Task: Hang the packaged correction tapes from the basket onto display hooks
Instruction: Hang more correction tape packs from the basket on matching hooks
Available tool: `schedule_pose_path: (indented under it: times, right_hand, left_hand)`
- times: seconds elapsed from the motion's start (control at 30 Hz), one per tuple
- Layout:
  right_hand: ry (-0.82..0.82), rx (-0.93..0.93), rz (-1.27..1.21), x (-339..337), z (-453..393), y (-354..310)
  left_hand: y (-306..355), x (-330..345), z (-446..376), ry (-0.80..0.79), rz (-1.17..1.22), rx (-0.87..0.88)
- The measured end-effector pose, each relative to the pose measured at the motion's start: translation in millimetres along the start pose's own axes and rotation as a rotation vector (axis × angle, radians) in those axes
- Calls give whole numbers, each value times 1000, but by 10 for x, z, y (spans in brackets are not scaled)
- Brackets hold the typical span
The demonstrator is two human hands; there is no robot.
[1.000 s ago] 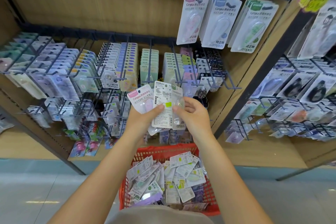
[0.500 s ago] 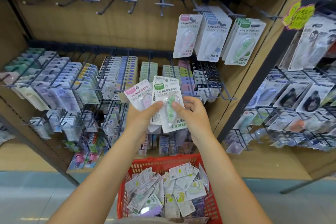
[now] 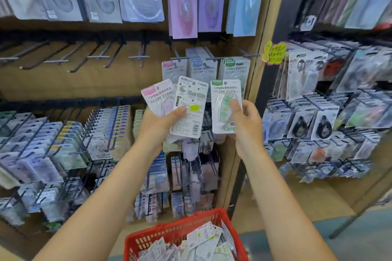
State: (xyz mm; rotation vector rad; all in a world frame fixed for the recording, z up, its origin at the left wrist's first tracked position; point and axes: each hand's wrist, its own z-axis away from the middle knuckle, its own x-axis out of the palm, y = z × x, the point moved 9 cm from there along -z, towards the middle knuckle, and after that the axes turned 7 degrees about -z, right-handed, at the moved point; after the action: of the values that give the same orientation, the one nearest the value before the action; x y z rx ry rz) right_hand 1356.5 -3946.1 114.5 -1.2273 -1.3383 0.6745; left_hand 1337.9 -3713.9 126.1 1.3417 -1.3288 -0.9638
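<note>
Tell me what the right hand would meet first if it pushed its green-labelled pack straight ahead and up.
Probably the green-topped packs already hanging on the hook above. The right hand holds its green pack just below them, though depth is unclear here.

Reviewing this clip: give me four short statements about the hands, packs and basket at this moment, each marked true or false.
1. The right hand holds a green-labelled pack. True.
2. The left hand is empty. False: it holds a pink-labelled pack and a back-facing pack.
3. The red basket holds packs. True.
4. The green-labelled pack already hangs on a hook. False: it is in the right hand.
</note>
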Motion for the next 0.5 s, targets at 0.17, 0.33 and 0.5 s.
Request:
schedule_pose_path:
  times: [0.17, 0.33, 0.5]
  right_hand:
    - [44, -51, -22, -216, -285, -195]
    - [69, -45, -54, -155, -518, -205]
    - [102, -64, -57, -157, -649, -168]
  left_hand:
    - [-66, 210, -78, 0, 5, -21]
    - [-92, 364, -144, -4, -9, -29]
    - [-75, 442, -220, -9, -19, -20]
